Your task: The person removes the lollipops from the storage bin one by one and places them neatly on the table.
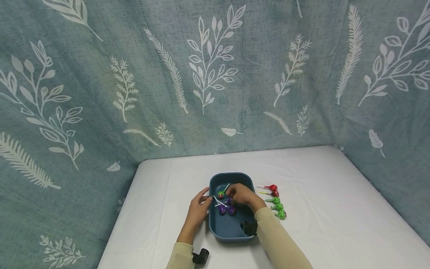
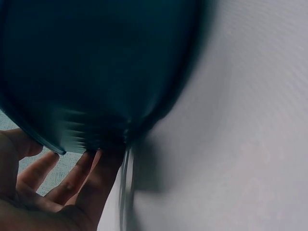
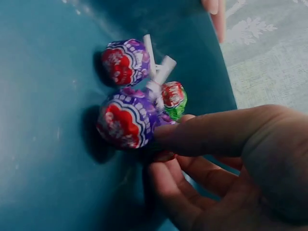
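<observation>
A dark blue bin (image 1: 231, 239) stands on the white table. My left hand (image 1: 199, 210) holds its left side, with a fingertip over the rim and other fingers against the outer wall. Inside the bin, my right hand (image 1: 241, 194) pinches a lollipop, mostly hidden between thumb and fingers; a bit of its wrapper (image 3: 163, 156) shows. Close by the thumb lies a purple-wrapped lollipop (image 3: 126, 120), with another purple lollipop (image 3: 126, 62) beyond it. White sticks cross over them. A green-and-red lollipop (image 1: 220, 195) lies towards the bin's far left.
Right of the bin, several lollipops form a column on the table: a red lollipop (image 1: 271, 187) at the far end, green lollipops (image 1: 277, 206) nearer. A leaf-patterned cloth (image 1: 215, 123) hangs behind the table and along its sides.
</observation>
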`<state>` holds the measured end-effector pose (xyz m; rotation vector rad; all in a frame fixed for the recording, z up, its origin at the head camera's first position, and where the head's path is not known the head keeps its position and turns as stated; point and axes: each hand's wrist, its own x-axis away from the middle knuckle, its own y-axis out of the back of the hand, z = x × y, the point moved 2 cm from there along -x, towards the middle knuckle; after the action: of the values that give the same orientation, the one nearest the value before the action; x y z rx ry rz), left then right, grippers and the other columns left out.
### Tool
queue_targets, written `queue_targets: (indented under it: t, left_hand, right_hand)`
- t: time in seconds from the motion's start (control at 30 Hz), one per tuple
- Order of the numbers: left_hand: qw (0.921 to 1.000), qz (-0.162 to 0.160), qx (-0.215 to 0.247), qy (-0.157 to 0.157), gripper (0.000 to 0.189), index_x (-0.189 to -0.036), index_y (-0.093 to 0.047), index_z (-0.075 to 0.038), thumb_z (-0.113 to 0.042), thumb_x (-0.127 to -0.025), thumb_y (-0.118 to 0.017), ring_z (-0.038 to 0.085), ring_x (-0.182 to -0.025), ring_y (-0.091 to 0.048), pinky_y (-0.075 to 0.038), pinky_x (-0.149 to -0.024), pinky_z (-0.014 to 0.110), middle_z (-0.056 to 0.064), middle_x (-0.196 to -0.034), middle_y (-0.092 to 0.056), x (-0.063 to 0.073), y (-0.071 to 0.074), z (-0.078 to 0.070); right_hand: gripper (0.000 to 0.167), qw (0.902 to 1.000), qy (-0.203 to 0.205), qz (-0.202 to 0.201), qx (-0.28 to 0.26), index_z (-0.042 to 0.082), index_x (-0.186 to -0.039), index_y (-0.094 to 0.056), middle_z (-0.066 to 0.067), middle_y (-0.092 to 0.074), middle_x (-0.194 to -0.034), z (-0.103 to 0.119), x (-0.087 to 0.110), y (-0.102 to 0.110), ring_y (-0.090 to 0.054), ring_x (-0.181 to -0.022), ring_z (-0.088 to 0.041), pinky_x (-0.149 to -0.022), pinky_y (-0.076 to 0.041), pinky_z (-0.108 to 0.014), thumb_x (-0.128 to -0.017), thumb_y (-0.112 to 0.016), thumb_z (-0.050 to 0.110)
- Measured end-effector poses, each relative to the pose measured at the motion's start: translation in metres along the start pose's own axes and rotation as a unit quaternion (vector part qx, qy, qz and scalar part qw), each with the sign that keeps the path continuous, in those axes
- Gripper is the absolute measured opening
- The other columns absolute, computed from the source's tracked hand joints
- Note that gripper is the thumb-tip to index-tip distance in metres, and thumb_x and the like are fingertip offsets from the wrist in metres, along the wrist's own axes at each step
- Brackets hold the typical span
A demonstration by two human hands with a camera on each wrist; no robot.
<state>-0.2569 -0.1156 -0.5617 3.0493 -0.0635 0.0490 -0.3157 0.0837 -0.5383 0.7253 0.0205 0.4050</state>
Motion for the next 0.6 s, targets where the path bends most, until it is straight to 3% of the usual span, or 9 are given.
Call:
queue_targets:
  t: [0.6]
  left_hand:
    - [1.0000, -0.007, -0.004, 0.005, 0.048, -0.148, -0.051, -0.007, -0.012, -0.101, -0.059, 0.037, -0.105, -0.067, -0.062, -0.077, 0.046, 0.028, -0.126, -0.062, 0.0008, -0.0004, -0.0010]
  right_hand:
    - [0.029, 0.9999, 0.010, 0.007, 0.008, 0.004, -0.091, -0.072, -0.001, -0.063, -0.081, -0.0054, -0.0046, -0.0052, -0.055, -0.075, -0.017, -0.068, -0.049, -0.031, -0.069, -0.075, -0.014]
